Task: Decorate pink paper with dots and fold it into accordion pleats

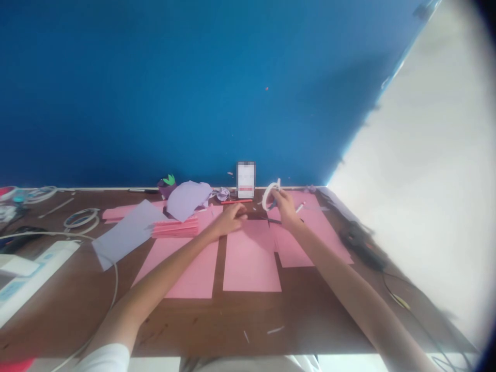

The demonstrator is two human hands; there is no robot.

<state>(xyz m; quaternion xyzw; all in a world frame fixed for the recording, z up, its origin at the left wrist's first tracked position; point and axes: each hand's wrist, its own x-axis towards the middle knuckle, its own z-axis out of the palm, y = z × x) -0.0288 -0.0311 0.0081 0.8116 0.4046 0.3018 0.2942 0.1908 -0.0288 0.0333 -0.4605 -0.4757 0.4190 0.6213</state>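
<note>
My right hand [285, 204] holds a white roll of tape [268, 197] above the back of the desk, its fingers closed on the ring's right side. To the left, my left hand [231, 219] hovers or rests at the back edge of the middle pink sheet [251, 263]; its fingers are bent and slightly apart, with nothing visible in them. Scissors [273, 221] lie beneath my right hand, partly hidden. Further pink sheets [194, 274] lie to the left and right [321, 237]. A folded pink stack [176, 227] is left of my left hand.
A phone [246, 181] stands upright against the blue wall, with a red pencil [236, 201] before it. Purple paper [189, 199] and a pale sheet [126, 235] lie left. A white power strip [34, 279] and cables are far left; a dark device [362, 245] is right.
</note>
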